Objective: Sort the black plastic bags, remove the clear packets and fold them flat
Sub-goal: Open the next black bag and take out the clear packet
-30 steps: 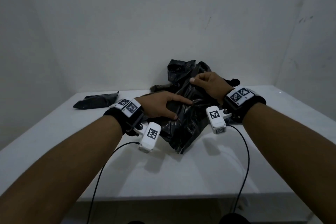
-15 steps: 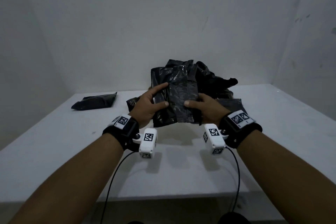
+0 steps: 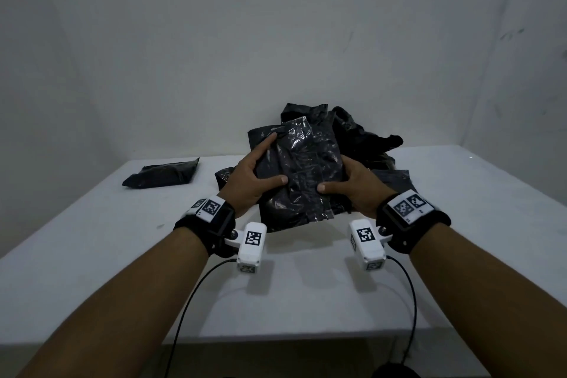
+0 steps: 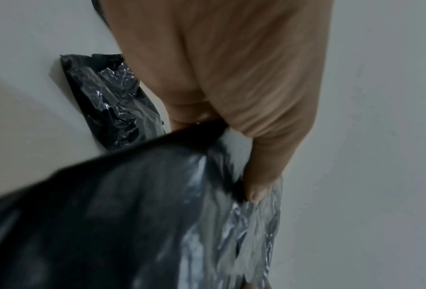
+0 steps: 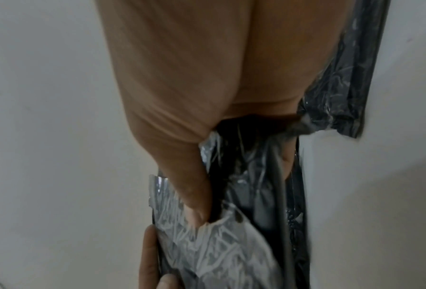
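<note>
A white table (image 3: 107,270) fills a bare corner — pale walls (image 3: 214,40) behind and to either side, the right one faintly scuffed. Two black cables (image 3: 190,310) trail over the table's near edge — down into shadow.

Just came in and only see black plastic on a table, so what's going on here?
A person holds a packet of black bags in clear wrap up with both hands, the left hand and the right hand each gripping a side edge. Behind it a heap of crumpled black bags sits on the white table. One flat black bundle lies apart at far left.
</note>
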Tool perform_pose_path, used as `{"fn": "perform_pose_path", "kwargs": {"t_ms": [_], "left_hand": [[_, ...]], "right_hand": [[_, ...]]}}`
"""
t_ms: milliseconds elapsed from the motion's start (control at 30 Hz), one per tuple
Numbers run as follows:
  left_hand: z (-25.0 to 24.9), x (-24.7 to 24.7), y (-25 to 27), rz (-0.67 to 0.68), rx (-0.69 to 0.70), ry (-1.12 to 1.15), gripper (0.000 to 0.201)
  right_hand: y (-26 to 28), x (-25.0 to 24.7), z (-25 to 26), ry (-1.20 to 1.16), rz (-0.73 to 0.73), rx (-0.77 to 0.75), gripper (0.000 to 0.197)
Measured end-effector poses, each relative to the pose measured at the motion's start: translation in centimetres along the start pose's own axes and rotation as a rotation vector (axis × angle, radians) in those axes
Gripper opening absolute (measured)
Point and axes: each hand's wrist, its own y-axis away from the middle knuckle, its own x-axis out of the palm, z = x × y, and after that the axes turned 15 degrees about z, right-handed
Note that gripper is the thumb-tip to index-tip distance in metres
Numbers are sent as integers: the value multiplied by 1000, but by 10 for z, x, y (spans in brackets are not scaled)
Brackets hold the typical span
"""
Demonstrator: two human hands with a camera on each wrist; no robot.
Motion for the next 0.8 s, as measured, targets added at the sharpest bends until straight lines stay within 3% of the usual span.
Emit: {"fn": "perform_pose_path", "kwargs": {"t_ms": [100,267,367,467,667,800], "left_hand": [[-1,-2,0,3,21,-17,79],[-3,-1,1,8,5,-155,87],[0,0,2,23,11,-156,89],[3,2,3,44,16,-201,89],[6,1,2,15,24,-151,91],[5,1,1,74,10,-155,88]], "right_hand": [[2,0,-1,19,38,10,73],[8,-2,-4,6,89,22,49],[9,-2,1,-85,44,23,39],[7,-6,5,-123,7,10,45],[9,-5,-3,39,110,97,75],[10,-4,-9,69,91,67,80]]}}
